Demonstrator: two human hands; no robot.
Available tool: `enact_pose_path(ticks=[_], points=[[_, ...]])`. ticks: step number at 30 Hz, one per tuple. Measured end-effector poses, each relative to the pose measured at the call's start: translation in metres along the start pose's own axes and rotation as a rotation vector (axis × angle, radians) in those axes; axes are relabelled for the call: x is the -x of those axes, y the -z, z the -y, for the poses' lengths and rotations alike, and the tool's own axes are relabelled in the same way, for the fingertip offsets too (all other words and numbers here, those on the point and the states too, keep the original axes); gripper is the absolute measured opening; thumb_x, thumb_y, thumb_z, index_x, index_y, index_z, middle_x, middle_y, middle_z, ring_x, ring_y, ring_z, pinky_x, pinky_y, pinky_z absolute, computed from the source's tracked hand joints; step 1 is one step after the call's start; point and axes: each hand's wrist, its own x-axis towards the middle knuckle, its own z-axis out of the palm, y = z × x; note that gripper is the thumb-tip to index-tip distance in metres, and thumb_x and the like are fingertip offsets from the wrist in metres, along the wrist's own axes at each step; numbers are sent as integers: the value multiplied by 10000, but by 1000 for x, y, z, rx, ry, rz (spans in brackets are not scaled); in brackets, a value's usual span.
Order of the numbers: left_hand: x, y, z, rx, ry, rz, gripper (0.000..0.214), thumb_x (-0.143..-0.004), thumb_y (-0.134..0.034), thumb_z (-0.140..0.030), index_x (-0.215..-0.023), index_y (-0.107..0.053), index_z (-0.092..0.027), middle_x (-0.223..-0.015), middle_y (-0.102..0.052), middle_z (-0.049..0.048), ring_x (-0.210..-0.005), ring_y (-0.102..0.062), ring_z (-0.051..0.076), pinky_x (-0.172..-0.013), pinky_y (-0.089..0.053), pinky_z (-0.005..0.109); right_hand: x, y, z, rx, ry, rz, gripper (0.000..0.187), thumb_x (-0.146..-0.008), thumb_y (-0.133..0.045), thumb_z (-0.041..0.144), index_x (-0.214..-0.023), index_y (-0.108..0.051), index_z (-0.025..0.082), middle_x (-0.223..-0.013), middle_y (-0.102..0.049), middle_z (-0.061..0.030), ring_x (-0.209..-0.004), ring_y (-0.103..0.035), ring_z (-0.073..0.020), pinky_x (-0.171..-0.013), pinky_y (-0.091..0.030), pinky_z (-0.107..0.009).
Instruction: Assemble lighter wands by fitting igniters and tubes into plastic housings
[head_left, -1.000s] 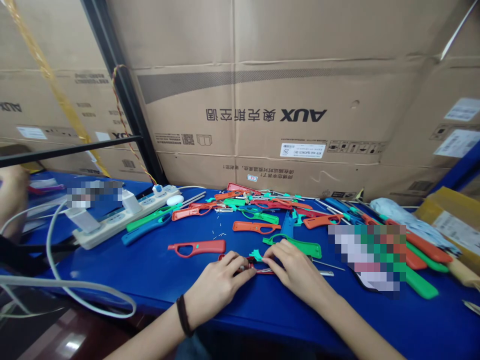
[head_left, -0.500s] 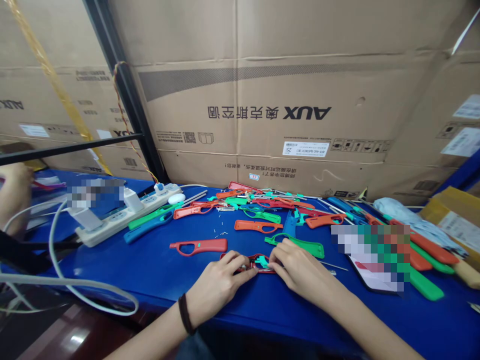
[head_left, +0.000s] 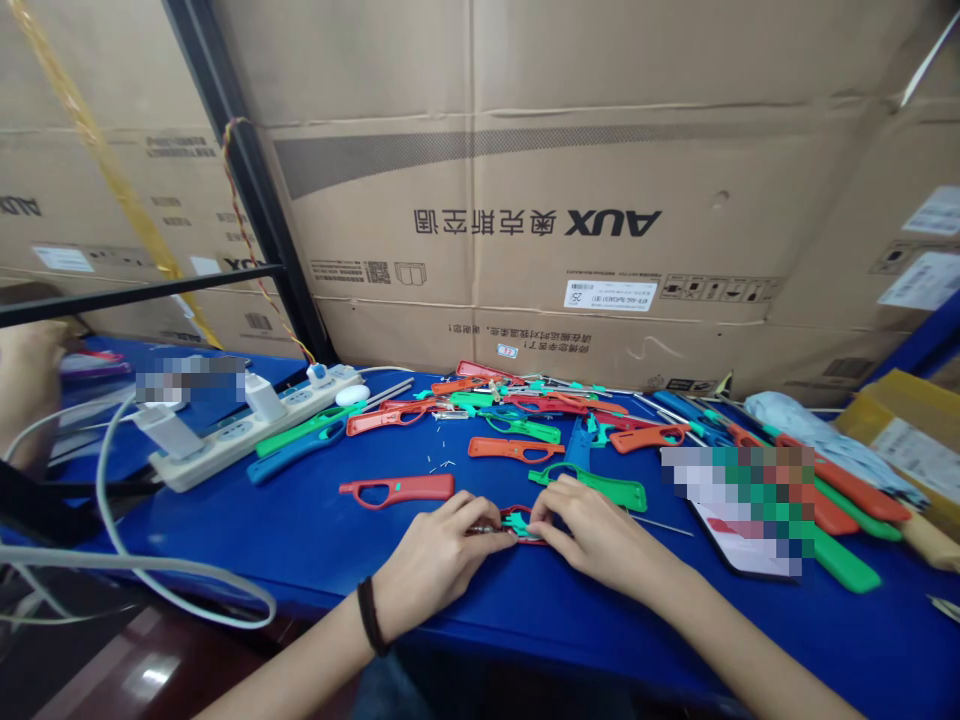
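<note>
Both my hands rest on the blue table (head_left: 300, 540) near its front edge, pinching one small piece between them. My left hand (head_left: 435, 560), with a black band on the wrist, grips the left end of a red plastic handle shell (head_left: 517, 522). My right hand (head_left: 592, 530) holds its right end, fingers closed by a small teal part (head_left: 517, 520) that sits in the shell. A thin metal rod (head_left: 660, 524) lies just right of my right hand.
Loose red (head_left: 397, 490), orange (head_left: 514, 450), green (head_left: 600, 487) and blue handle shells litter the table behind my hands. A white power strip (head_left: 247, 430) with cables lies at left. Large cardboard boxes (head_left: 525, 200) wall off the back. Another person's hand (head_left: 26, 385) shows at far left.
My hands have shifted slightly, staying closed on the red shell; the right fingers have worked closer round the teal part. The view has drifted a little.
</note>
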Motion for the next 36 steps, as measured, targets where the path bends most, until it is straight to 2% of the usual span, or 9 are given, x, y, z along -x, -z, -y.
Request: enact_pose_path(ticks=[7,14,20,23,30,36], points=[[-1,-2,2,21,-1,-17,312,-978,-388,-202,-1145,-620,-326,-1023,-620,24,-914,-552,184,-605,-458,223,0,-3,-1,11,18,-7,109,-887,-542,151,-800,-601,180,-807,-658,-29,-803,-599,-191,-859,-439,-357],[-1,-2,5,69,-7,-20,312,-967,-413,-187,-1152,-627,-318,-1027,-630,23,-923,-538,191,-655,-455,247,-2,-4,1,132,37,15,113,-889,-543,155,-791,-596,170,-807,-658,-35,-818,-586,-208,-747,-462,-322],[-5,4,5,232,39,-13,292,-930,-473,-139,-1084,-672,-287,-1010,-628,24,-898,-533,173,-804,-454,283,-5,-4,9,234,47,59,87,-885,-538,146,-828,-603,158,-832,-668,-49,-816,-602,-213,-703,-463,-307],[-7,5,6,276,42,-10,272,-918,-493,-132,-1060,-685,-261,-986,-641,32,-895,-541,174,-794,-456,280,-6,-1,11,274,44,84,91,-886,-533,149,-832,-606,149,-840,-674,-61,-825,-609,-225,-706,-457,-317],[-5,3,10,369,-11,-79,237,-921,-513,-140,-1031,-705,-225,-965,-693,37,-880,-560,173,-786,-473,285,-6,5,4,103,30,81,72,-878,-545,174,-828,-596,183,-849,-687,-8,-773,-630,-163,-647,-418,-254],[-4,4,11,373,-45,-64,273,-913,-508,-109,-1061,-698,-238,-984,-703,31,-903,-565,180,-796,-484,294,-6,5,5,211,77,95,79,-888,-541,185,-825,-589,184,-839,-689,-10,-761,-635,-177,-609,-384,-267]])
